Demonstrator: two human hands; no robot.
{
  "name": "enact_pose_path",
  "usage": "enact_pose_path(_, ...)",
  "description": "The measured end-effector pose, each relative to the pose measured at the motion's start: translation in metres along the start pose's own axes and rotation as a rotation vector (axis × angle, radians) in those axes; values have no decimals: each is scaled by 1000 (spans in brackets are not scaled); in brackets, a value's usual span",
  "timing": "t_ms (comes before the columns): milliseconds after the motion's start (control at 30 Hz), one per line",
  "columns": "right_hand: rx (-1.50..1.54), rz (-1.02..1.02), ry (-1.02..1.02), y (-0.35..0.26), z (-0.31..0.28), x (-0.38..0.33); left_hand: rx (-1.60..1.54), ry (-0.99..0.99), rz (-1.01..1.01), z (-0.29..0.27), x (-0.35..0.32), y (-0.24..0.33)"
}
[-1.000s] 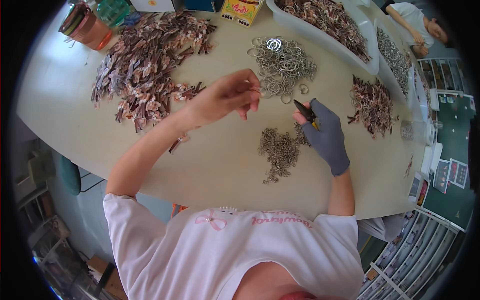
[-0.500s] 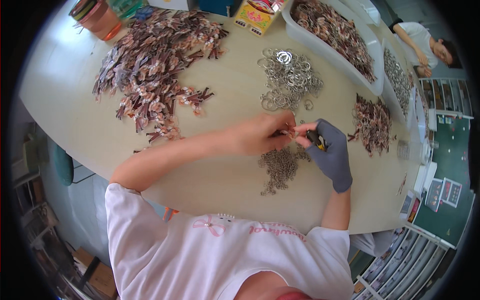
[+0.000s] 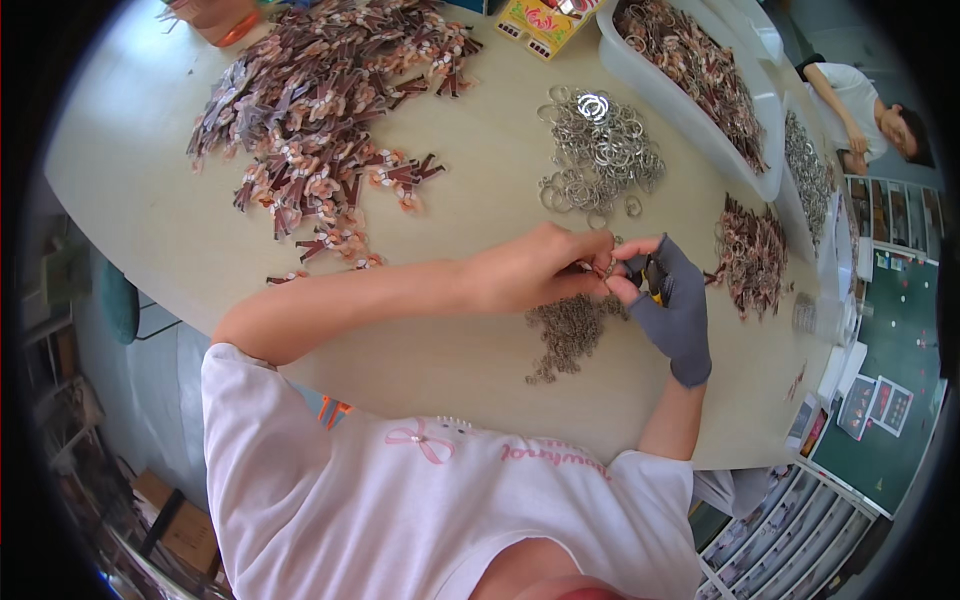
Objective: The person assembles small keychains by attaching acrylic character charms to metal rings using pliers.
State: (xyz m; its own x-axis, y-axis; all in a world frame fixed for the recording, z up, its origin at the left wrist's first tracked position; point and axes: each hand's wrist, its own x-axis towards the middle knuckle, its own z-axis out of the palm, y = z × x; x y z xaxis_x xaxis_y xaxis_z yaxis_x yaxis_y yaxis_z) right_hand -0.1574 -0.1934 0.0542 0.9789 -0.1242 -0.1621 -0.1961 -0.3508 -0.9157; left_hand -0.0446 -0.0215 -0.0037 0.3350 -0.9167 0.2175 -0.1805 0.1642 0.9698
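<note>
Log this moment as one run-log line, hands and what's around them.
left hand: bare, pinching small ring | right hand: grey glove, small tool, meets left | below: small-ring pile | beyond: key-ring pile

My one head view looks steeply down, close over the desk [image 3: 150, 190], its far edge at frame top

Both hands meet in front of the chest, fingertips drawn together. The bare left hand [image 3: 535, 268] reaches in from the left on a long, nearly level forearm, its fingers [image 3: 590, 262] curled and pinched shut at the tips. The right hand [image 3: 672, 300], in a grey glove with bare fingertips, rises on an upright forearm, wrist bent inward, thumb and forefinger closed just beside the left fingers. What they pinch is too small to tell.
</note>
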Motion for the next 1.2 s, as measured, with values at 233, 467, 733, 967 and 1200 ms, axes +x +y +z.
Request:
enact_pose_path(233,44,-61,-56,5,-3,1,-268,-43,-222,-4,-1,8)
enact_pose_path(467,119,-9,-7,3,-7,-6,-297,-60,-140,3,3,8)
enact_pose_path(733,138,-72,-7,0,-1,-6,-314,-54,-70,2,-2,4)
enact_pose_path(967,-103,36,124,5,-12,1,-25,75,23,-3,-1,3)
enact_pose_path(1200,-792,-186,304,40,-21,40,80,156,20,-7,-2,-3)
